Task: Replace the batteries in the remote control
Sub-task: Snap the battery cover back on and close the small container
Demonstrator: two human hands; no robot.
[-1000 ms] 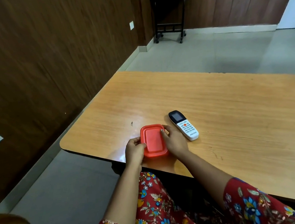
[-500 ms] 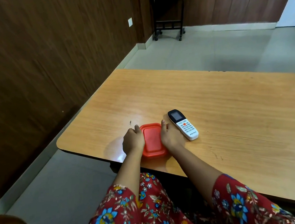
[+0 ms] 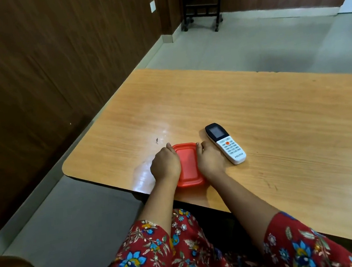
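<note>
Hands (image 3: 165, 163) (image 3: 210, 159) clasp red box (image 3: 187, 165); remote (image 3: 225, 143) beside.

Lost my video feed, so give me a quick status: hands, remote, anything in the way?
Left hand and right hand clasp the lidded red box from either side. Remote lies face up, untouched, beside the right hand. Nothing blocking it.
</note>
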